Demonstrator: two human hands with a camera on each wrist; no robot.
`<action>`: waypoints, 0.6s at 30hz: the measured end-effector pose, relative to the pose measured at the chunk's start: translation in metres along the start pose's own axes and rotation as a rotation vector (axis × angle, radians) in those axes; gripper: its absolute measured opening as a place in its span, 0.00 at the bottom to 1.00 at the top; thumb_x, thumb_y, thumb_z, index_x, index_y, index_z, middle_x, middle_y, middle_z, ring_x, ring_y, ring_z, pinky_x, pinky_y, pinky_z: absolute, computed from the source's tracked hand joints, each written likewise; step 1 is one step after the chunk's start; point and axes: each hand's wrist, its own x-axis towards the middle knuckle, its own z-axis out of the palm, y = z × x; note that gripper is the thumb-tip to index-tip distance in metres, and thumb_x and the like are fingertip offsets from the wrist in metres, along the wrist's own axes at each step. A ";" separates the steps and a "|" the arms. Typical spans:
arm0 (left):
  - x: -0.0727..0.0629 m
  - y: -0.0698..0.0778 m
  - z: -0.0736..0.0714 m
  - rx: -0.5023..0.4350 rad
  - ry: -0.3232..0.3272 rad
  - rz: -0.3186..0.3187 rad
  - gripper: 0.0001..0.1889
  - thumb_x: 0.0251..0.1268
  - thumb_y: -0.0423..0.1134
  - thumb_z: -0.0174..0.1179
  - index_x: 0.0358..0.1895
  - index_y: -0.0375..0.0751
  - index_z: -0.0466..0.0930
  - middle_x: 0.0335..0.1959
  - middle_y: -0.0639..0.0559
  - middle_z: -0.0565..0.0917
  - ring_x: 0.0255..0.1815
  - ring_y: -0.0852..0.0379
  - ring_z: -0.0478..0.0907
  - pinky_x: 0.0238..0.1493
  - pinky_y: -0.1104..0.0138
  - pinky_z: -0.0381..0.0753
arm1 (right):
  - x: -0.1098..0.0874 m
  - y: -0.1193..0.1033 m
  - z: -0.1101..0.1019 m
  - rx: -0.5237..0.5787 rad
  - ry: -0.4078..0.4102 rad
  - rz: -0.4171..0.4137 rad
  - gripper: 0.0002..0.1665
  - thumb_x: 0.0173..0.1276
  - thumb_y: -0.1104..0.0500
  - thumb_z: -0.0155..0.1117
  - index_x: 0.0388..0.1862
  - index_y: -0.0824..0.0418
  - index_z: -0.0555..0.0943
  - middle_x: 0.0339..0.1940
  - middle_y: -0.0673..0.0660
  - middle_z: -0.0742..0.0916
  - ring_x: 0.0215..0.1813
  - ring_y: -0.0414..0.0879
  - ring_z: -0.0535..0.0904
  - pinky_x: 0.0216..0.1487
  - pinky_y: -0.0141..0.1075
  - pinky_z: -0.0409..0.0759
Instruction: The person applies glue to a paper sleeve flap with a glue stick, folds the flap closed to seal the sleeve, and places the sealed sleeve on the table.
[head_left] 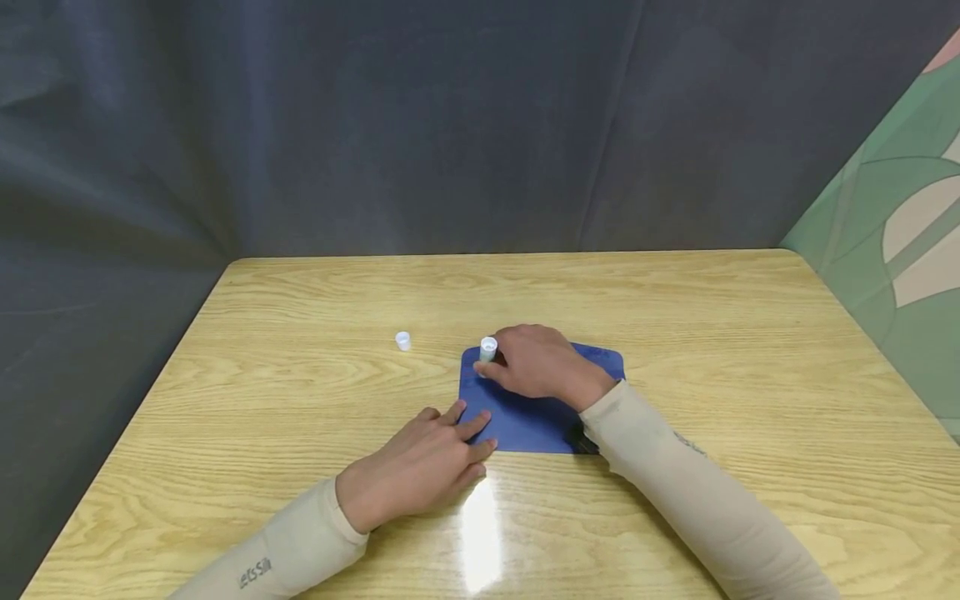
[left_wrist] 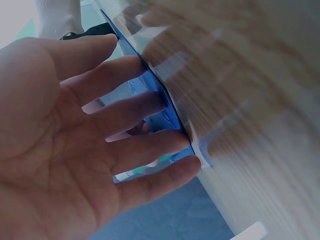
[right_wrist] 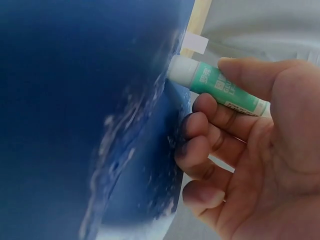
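Observation:
A blue sheet (head_left: 525, 429) with rounded far corners lies on the table. My right hand (head_left: 542, 362) is over its far part and grips a green and white glue stick (right_wrist: 225, 87) between thumb and fingers. In the right wrist view the white end of the glue stick meets the sheet, and whitish smears run along the blue surface. The fingers of my left hand (head_left: 423, 462) are spread, their tips resting on the sheet's near left edge. A small white cap (head_left: 402, 341) stands on the table, left of the sheet and apart from both hands.
The wooden table (head_left: 300, 375) extends around the sheet on all sides. Dark cloth (head_left: 450, 125) hangs behind it and on the left. At the right is a green patterned surface (head_left: 862, 225). Near the right wrist sits a small black object (head_left: 581, 439).

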 end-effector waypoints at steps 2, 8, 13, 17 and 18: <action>0.000 0.000 0.000 -0.001 -0.003 0.001 0.20 0.76 0.49 0.52 0.66 0.52 0.77 0.72 0.45 0.72 0.71 0.37 0.70 0.59 0.48 0.78 | -0.003 0.002 -0.001 0.001 0.000 0.003 0.21 0.73 0.39 0.58 0.28 0.52 0.77 0.22 0.49 0.79 0.25 0.44 0.74 0.29 0.37 0.70; 0.000 0.000 -0.001 -0.010 -0.010 -0.004 0.21 0.76 0.49 0.52 0.67 0.52 0.77 0.72 0.46 0.71 0.72 0.37 0.69 0.59 0.48 0.78 | -0.012 0.009 -0.001 -0.010 0.010 0.002 0.20 0.72 0.39 0.58 0.28 0.51 0.77 0.22 0.48 0.79 0.25 0.43 0.74 0.28 0.36 0.70; 0.000 0.000 0.000 -0.011 -0.011 -0.004 0.21 0.76 0.49 0.52 0.67 0.52 0.77 0.72 0.46 0.71 0.72 0.37 0.69 0.58 0.48 0.78 | -0.020 0.015 -0.002 -0.021 0.026 -0.015 0.21 0.72 0.39 0.59 0.28 0.52 0.76 0.22 0.48 0.79 0.24 0.42 0.74 0.27 0.36 0.70; 0.000 0.000 0.001 -0.017 -0.009 -0.005 0.21 0.76 0.50 0.52 0.67 0.52 0.77 0.72 0.46 0.71 0.72 0.37 0.69 0.58 0.48 0.78 | -0.025 0.019 -0.002 -0.030 0.036 -0.024 0.21 0.72 0.39 0.60 0.27 0.52 0.76 0.21 0.47 0.78 0.24 0.41 0.73 0.26 0.35 0.70; 0.000 -0.001 0.001 -0.015 -0.007 -0.004 0.21 0.76 0.50 0.52 0.67 0.53 0.77 0.72 0.46 0.72 0.72 0.37 0.69 0.58 0.48 0.78 | -0.026 0.020 -0.002 -0.027 0.037 -0.027 0.21 0.72 0.39 0.60 0.27 0.52 0.76 0.21 0.47 0.78 0.24 0.41 0.73 0.26 0.35 0.70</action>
